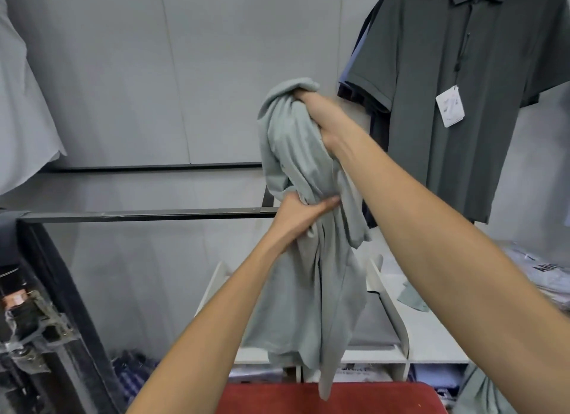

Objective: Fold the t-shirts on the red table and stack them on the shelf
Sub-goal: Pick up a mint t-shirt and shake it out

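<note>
A pale grey-green t-shirt (308, 290) hangs bunched in the air above the red table (370, 398), its hem dangling just over the table's far edge. My right hand (320, 114) grips the shirt's top, raised high at centre. Lower down, my left hand (303, 213) pinches the fabric at its middle. Behind the shirt stands a white shelf (398, 327) with upright dividers; a grey folded garment (370, 324) lies in one compartment. Another grey-green piece (411, 299) lies on the shelf top to the right.
A dark grey polo shirt (462, 99) with a white tag hangs at upper right. A black metal rail (138, 214) crosses the left. White garments hang at far left. Packaged clothes (543, 271) lie at right, and more grey-green fabric (481, 392) at bottom right.
</note>
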